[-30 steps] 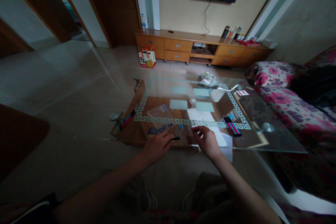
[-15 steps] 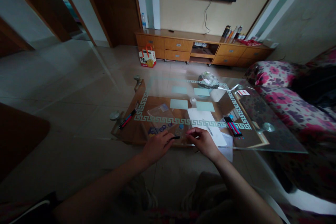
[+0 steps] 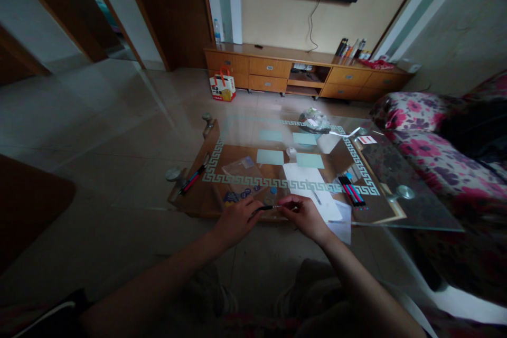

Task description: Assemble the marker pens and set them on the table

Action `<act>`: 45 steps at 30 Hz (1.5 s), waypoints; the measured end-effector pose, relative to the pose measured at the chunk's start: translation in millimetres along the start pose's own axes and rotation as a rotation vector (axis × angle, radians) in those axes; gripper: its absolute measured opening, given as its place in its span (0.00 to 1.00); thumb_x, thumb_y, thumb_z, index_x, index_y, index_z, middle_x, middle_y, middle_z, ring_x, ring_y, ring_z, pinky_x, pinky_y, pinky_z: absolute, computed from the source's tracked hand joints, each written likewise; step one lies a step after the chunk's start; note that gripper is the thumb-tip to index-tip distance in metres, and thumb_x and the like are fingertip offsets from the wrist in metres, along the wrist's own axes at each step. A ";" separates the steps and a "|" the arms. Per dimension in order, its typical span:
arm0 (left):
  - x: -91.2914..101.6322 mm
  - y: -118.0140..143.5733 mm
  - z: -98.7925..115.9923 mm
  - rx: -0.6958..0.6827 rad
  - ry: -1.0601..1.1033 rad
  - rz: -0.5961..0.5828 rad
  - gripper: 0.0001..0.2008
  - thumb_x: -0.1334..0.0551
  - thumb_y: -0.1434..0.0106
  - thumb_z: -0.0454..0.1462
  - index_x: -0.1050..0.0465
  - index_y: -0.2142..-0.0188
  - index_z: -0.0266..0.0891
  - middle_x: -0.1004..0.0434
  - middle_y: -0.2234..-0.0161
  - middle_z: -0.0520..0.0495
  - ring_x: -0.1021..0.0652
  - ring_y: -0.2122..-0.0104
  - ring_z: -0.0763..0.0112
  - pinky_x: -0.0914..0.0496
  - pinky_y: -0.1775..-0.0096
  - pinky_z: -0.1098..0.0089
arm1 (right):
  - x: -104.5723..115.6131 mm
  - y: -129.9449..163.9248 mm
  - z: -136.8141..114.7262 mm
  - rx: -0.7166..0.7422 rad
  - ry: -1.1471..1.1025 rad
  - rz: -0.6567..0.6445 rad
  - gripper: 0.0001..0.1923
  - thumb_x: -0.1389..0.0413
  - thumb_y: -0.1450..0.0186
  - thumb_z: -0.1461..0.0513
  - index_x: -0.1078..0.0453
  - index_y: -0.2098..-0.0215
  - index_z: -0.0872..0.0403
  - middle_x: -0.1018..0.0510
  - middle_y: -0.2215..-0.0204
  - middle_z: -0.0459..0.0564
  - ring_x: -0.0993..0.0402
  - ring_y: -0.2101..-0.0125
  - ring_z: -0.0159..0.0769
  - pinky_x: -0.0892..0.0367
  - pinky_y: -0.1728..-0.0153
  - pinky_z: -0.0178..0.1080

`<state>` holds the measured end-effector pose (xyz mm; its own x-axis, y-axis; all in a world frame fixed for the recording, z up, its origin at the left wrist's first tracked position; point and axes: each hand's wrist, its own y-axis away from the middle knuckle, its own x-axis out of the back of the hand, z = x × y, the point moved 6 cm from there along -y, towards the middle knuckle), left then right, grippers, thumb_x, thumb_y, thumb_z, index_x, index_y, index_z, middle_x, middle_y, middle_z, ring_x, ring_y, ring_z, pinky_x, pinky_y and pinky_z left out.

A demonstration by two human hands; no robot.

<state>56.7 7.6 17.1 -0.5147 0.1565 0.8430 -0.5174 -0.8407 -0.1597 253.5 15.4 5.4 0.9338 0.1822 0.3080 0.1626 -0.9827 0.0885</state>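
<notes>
My left hand (image 3: 236, 219) grips a thin dark pen (image 3: 266, 207) near the front edge of a glass coffee table (image 3: 412, 211). The pen points right toward my right hand (image 3: 306, 215), whose fingers pinch at the pen's tip. A white sheet of paper (image 3: 307, 182) lies on the glass just beyond my right hand. A clear plastic bag (image 3: 241, 171) with small blue items lies beyond my left hand.
Coloured pens (image 3: 350, 190) lie on the table's right side, more pens (image 3: 191, 179) at its left edge. Pale green cards (image 3: 270, 157) sit mid-table. A flowered sofa (image 3: 431, 153) stands right, a wooden cabinet (image 3: 304, 72) and a gift bag (image 3: 222, 86) beyond.
My right hand moved left from the white paper to the tip of the pen in my left hand. The left hand barely shifted.
</notes>
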 end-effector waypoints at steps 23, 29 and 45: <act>-1.9 0.2 1.9 -0.041 0.020 -0.021 0.11 0.46 0.28 0.41 0.28 0.53 0.43 0.26 0.59 0.48 0.23 0.61 0.68 0.28 0.58 0.68 | -8.5 1.3 1.0 0.015 0.013 -0.051 0.12 0.39 0.39 0.55 0.24 0.61 0.54 0.19 0.68 0.48 0.25 0.70 0.34 0.32 0.69 0.36; -2.9 0.0 1.6 -0.039 0.038 -0.027 0.11 0.46 0.28 0.41 0.28 0.54 0.43 0.27 0.59 0.48 0.23 0.60 0.68 0.28 0.57 0.68 | -9.8 1.9 0.0 0.002 -0.004 -0.051 0.12 0.39 0.39 0.54 0.24 0.62 0.54 0.19 0.69 0.48 0.26 0.72 0.33 0.32 0.70 0.36; -2.0 0.8 2.8 -0.053 0.017 -0.022 0.11 0.46 0.28 0.41 0.28 0.53 0.43 0.26 0.59 0.48 0.23 0.61 0.68 0.28 0.57 0.68 | -12.7 2.5 2.4 -0.002 -0.001 -0.074 0.15 0.39 0.38 0.52 0.24 0.62 0.55 0.20 0.70 0.49 0.26 0.71 0.34 0.33 0.71 0.35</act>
<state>59.2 5.2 16.7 -0.5140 0.1842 0.8378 -0.5642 -0.8083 -0.1685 242.7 10.6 -0.5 0.9194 0.2541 0.3001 0.2302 -0.9665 0.1132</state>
